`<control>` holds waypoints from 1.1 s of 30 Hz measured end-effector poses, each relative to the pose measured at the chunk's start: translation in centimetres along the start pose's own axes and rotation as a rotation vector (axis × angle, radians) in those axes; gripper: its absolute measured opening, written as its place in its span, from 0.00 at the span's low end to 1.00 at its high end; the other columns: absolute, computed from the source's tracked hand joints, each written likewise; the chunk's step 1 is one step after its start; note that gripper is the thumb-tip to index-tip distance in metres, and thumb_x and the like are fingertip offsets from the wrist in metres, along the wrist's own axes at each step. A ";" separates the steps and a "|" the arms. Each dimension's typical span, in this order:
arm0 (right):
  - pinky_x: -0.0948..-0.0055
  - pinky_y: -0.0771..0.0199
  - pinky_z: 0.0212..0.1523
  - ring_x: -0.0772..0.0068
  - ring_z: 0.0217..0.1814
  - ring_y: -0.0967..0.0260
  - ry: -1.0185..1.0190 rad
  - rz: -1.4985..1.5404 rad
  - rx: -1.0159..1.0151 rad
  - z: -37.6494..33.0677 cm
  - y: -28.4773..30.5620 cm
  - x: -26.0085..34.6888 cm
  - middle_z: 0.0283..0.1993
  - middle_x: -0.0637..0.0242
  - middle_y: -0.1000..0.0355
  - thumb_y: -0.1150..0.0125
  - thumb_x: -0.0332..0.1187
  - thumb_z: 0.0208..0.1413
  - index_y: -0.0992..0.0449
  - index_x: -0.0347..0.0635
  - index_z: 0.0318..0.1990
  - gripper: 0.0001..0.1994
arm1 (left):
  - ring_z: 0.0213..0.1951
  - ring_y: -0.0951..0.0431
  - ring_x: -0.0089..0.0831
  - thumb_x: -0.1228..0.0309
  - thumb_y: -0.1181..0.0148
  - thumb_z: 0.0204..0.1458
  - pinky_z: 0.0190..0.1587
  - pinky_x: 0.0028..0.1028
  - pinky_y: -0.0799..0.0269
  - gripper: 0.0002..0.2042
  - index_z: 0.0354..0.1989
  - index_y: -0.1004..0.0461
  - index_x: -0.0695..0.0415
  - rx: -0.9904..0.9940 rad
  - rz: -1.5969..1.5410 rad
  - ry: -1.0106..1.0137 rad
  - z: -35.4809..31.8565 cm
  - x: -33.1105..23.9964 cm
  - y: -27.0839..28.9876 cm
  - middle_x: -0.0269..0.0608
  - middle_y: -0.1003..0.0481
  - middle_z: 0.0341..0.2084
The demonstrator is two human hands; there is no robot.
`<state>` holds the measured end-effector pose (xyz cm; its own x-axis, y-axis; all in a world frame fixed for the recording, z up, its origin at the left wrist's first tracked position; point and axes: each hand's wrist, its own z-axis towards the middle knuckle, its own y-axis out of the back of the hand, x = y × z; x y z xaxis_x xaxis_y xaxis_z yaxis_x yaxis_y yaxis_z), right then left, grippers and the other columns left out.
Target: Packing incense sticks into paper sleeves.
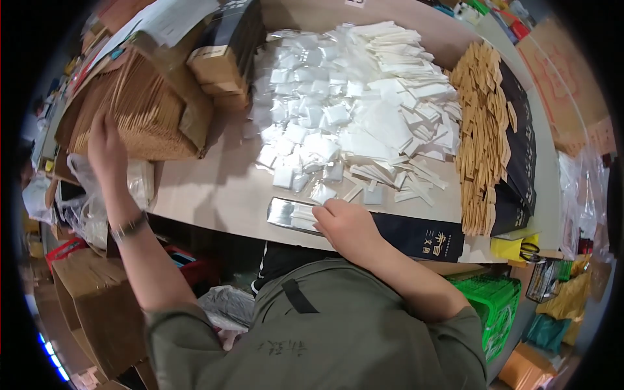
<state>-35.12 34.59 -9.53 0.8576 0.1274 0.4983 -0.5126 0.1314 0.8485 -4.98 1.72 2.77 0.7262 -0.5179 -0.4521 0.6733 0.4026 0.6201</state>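
My left hand (pixel 106 146) reaches out to the left and rests on the edge of a big stack of brown paper sleeves (pixel 140 110) held in a cardboard box. My right hand (pixel 344 222) sits at the near table edge, fingers closed over a long dark sleeve (pixel 416 235) whose open silvery end (pixel 286 213) holds small white packets. A heap of small clear and white packets (pixel 312 110) and white paper strips (pixel 403 71) covers the table (pixel 214 188) beyond my right hand.
A row of tan wooden pieces (pixel 481 136) lies along dark sleeves (pixel 520 143) at the right. Dark boxes (pixel 227 45) stand at the back left. Cardboard boxes (pixel 91 305), a green basket (pixel 497 305) and plastic bags sit on the floor below.
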 end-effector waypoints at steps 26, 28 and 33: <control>0.54 0.35 0.62 0.45 0.64 0.39 -0.010 -0.014 -0.030 -5.3 1.6 -2.0 0.61 0.49 0.37 0.27 0.33 0.39 0.27 0.36 0.43 0.22 | 0.34 0.22 0.32 0.78 0.33 0.49 0.38 0.27 0.25 0.10 0.40 0.21 0.62 0.859 -0.422 0.279 -25.9 -18.9 -8.7 0.40 0.26 0.38; 0.53 0.34 0.61 0.45 0.63 0.39 0.006 -0.017 -0.062 -5.2 1.4 -2.1 0.60 0.50 0.36 0.28 0.31 0.37 0.27 0.35 0.47 0.26 | 0.38 0.22 0.36 0.78 0.36 0.51 0.41 0.30 0.25 0.12 0.44 0.23 0.62 0.969 -0.647 0.221 -26.6 -20.9 -8.8 0.45 0.25 0.40; 0.56 0.33 0.59 0.45 0.60 0.38 0.005 -0.026 -0.058 -5.4 2.9 -1.7 0.57 0.49 0.34 0.29 0.30 0.37 0.27 0.39 0.51 0.28 | 0.49 0.25 0.47 0.71 0.28 0.43 0.54 0.39 0.29 0.31 0.58 0.32 0.59 0.760 -0.426 -0.251 -23.7 -18.7 -5.6 0.48 0.26 0.46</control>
<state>-38.32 40.05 -8.87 0.8705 0.1277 0.4753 -0.4918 0.1919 0.8493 -19.05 26.99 -7.47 0.3250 -0.6940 -0.6425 0.5403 -0.4214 0.7284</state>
